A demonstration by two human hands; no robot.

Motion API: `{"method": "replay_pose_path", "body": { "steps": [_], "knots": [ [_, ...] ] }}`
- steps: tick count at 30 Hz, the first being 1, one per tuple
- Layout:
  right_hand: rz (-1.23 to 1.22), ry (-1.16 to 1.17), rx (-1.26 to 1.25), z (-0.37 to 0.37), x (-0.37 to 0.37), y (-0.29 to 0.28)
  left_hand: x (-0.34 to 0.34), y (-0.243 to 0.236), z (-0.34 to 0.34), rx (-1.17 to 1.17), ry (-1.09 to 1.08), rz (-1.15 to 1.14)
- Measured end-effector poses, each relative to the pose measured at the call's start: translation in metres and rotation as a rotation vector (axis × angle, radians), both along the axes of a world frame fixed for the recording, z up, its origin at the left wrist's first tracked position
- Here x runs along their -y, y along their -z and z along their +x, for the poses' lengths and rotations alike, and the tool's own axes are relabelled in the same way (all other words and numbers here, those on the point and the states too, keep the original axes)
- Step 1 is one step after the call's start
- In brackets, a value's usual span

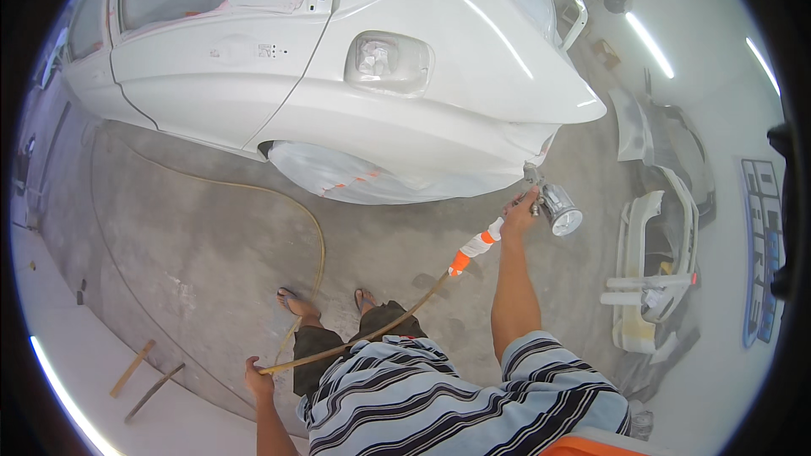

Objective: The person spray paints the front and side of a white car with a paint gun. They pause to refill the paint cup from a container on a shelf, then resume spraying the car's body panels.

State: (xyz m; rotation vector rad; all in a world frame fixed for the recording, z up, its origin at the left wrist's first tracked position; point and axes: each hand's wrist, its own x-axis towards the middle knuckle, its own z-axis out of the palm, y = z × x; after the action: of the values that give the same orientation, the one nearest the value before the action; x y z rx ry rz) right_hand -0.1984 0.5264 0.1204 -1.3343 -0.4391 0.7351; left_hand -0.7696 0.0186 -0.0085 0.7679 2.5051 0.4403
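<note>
Here, spray gun [533,177]: gripped in right hand [519,209], pointing toward car [473,139], cup [561,210] slanting rightward
Air hose [302,361]: held in left hand [258,380]

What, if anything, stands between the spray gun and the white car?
Nothing visible. The right hand holds the spray gun close to the white car; the hose leads away to the left hand.

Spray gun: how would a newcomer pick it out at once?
Start at the white car body and follow it to its lower right corner, right of centre. Just below, the right hand holds the spray gun. Its silvery cup with a pale round end sets it apart from the tan hose.
</note>
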Motion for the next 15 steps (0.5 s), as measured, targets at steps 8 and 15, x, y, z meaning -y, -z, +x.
{"method": "replay_pose_path", "body": {
  "steps": [8,15],
  "knots": [
    [0.000,-0.022,0.151,-0.196,-0.027,0.011,0.063,0.029,-0.058,0.028,-0.276,0.059],
    [0.050,-0.129,0.302,-0.379,-0.051,0.036,0.120,0.033,-0.114,0.102,-0.490,-0.007]
  ]
}}
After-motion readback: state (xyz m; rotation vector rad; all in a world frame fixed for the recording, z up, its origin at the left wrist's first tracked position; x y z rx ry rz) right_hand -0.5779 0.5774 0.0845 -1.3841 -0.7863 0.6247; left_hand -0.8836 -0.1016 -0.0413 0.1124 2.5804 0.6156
